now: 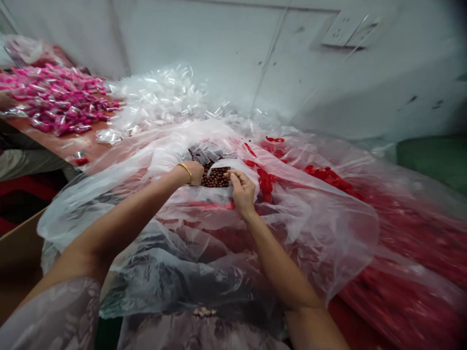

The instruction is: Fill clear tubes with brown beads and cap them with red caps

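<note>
Dark brown beads [216, 178] lie in an opening among clear plastic bags, with small clear and grey pieces [206, 153] heaped behind them. My left hand [196, 172], a gold bangle at its wrist, reaches in at the left side of the beads; its fingers are bent down and mostly hidden. At the right edge of the beads, my right hand [241, 188] has thumb and forefinger pinched together, and what lies between them is too small to name. Red pieces [266, 182] sit in the plastic just right of that hand.
Pink wrapped pieces [65, 99] are piled at the far left, beside a heap of clear pieces [164, 95]. Large plastic bags with red contents [412, 243] spread to the right. A wall [219, 43] stands behind. Part of another person's hand [6, 99] shows at the left edge.
</note>
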`<state>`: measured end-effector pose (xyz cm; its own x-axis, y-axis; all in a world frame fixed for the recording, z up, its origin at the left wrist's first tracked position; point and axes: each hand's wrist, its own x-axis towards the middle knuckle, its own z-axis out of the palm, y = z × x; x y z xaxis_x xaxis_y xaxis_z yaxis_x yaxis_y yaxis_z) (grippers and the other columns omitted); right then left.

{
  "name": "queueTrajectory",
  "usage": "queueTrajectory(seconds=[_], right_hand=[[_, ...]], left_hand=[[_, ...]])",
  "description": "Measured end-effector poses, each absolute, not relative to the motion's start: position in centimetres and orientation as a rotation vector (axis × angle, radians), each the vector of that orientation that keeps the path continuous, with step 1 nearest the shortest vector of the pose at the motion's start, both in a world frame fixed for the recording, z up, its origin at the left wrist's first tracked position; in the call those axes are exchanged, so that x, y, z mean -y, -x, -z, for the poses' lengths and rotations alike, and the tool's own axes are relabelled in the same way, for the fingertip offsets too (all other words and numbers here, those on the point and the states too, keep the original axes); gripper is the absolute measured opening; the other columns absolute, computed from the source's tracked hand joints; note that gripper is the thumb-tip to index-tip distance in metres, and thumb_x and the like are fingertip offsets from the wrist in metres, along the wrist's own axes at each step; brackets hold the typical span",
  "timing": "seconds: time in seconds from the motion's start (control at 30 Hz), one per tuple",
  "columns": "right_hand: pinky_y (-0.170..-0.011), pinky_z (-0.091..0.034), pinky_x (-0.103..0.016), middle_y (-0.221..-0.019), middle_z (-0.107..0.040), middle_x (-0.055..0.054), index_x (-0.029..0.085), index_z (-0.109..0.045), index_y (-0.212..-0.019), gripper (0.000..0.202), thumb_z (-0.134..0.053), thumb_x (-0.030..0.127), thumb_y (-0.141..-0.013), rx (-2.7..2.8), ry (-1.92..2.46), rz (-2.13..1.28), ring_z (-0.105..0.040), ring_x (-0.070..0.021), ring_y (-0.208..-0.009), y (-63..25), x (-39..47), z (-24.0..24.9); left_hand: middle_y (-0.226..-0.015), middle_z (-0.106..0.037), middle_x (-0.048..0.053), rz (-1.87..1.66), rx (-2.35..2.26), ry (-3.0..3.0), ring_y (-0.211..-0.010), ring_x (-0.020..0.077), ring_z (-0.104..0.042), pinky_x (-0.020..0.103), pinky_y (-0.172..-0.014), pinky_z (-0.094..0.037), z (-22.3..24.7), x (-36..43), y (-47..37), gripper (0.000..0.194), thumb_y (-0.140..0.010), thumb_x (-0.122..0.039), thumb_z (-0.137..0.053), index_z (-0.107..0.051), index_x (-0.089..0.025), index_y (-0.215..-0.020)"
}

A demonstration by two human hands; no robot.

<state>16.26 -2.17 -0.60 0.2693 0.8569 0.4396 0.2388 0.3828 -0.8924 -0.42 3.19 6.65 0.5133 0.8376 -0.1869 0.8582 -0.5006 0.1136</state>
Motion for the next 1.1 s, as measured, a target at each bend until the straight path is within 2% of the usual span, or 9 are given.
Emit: queueTrajectory(seconds=[0.27, 0.4, 0.53, 0.63, 0.73, 0.83, 0.9, 0.97, 1.1], right_hand=[[-0.071, -0.052, -0.032, -0.088, -0.073, -0.006, 0.019, -0.067, -0.094, 0.032, -0.045, 0.040, -0.086, 1.170, 1.218, -0.378, -0.066, -0.0181, -0.076, -19.5, 1.1, -0.4], [-0.090, -0.047, -0.039, -0.102, -0.072, -0.011, 0.016, -0.070, -0.099, 0.031, -0.044, 0.023, -0.084, 1.608, 1.704, -0.018, -0.064, -0.0243, -0.095, -24.3, -1.6, -2.5], [-0.097, -0.041, -0.041, -0.115, -0.068, -0.015, 0.014, -0.068, -0.109, 0.034, -0.048, 0.019, -0.082, 2.024, 2.015, 0.155, -0.059, -0.0271, -0.105, -26.1, -4.3, -3.3], [-0.097, -0.039, -0.045, -0.112, -0.068, -0.017, 0.013, -0.070, -0.102, 0.029, -0.051, 0.022, -0.082, 2.097, 2.016, 0.223, -0.056, -0.0311, -0.108, -25.7, -5.0, -3.5], [-0.093, -0.039, -0.047, -0.108, -0.067, -0.021, 0.010, -0.068, -0.102, 0.028, -0.053, 0.026, -0.083, 2.006, 2.045, 0.356, -0.055, -0.0349, -0.108, -25.3, -4.6, -4.2], [-0.079, -0.043, -0.039, -0.096, -0.068, -0.018, 0.012, -0.062, -0.109, 0.031, -0.049, 0.029, -0.086, 1.839, 2.031, 0.248, -0.061, -0.0302, -0.091, -24.9, -3.9, -5.5], [-0.070, -0.043, -0.034, -0.084, -0.066, -0.012, 0.015, -0.061, -0.104, 0.028, -0.048, 0.033, -0.087, 1.778, 1.928, 0.099, -0.060, -0.0253, -0.077, -24.1, -3.3, -6.3], [-0.062, -0.041, -0.030, -0.072, -0.060, -0.005, 0.018, -0.059, -0.092, 0.026, -0.050, 0.040, -0.086, 1.756, 1.743, -0.114, -0.055, -0.0190, -0.065, -22.8, -2.8, -6.8], [-0.048, -0.036, -0.024, -0.061, -0.044, 0.004, 0.020, -0.051, -0.078, 0.043, -0.038, 0.061, -0.086, 1.674, 1.392, -0.681, -0.039, -0.0097, -0.047, -19.0, -2.4, -6.8]], left_hand=[[-0.097, -0.072, 0.014, -0.034, -1.609, -2.491, -0.096, 0.0257, -0.066, 0.028, -0.079, -0.049, -3.4, -3.7, -0.8, 0.027, -0.075, -0.018, -0.053, -0.072, -0.015, -0.094], [-0.102, -0.071, 0.008, -0.205, -1.626, -2.435, -0.096, 0.0224, -0.065, 0.027, -0.078, -0.048, -2.3, -3.5, 0.4, 0.031, -0.076, -0.018, -0.050, -0.069, -0.019, -0.101], [-0.100, -0.070, 0.003, -0.647, -1.487, -2.216, -0.092, 0.0195, -0.063, 0.027, -0.081, -0.048, -0.9, -3.9, 0.8, 0.032, -0.070, -0.014, -0.055, -0.068, -0.020, -0.099], [-0.089, -0.069, 0.003, -0.994, -1.279, -1.918, -0.083, 0.0168, -0.061, 0.029, -0.080, -0.048, -0.2, -4.2, 0.9, 0.025, -0.069, -0.016, -0.059, -0.066, -0.017, -0.093], [-0.090, -0.069, 0.003, -1.173, -1.035, -1.614, -0.084, 0.0150, -0.061, 0.028, -0.083, -0.047, -0.3, -4.1, 1.1, 0.029, -0.068, -0.016, -0.062, -0.063, -0.014, -0.097], [-0.097, -0.069, 0.005, -1.206, -0.805, -1.373, -0.089, 0.0150, -0.061, 0.028, -0.085, -0.046, -0.7, -3.8, 1.1, 0.037, -0.065, -0.019, -0.071, -0.062, -0.014, -0.101], [-0.096, -0.069, 0.004, -1.206, -0.694, -1.258, -0.087, 0.0145, -0.061, 0.027, -0.084, -0.046, -0.9, -3.5, 1.0, 0.041, -0.063, -0.026, -0.077, -0.063, -0.014, -0.099], [-0.092, -0.068, 0.003, -1.217, -0.620, -1.158, -0.083, 0.0135, -0.061, 0.027, -0.081, -0.047, -0.8, -3.3, 1.0, 0.044, -0.060, -0.033, -0.082, -0.062, -0.014, -0.095], [-0.093, -0.067, 0.002, -1.214, -0.545, -1.037, -0.082, 0.0131, -0.062, 0.025, -0.075, -0.048, -0.4, -2.8, 0.8, 0.053, -0.057, -0.041, -0.084, -0.057, -0.016, -0.095]])
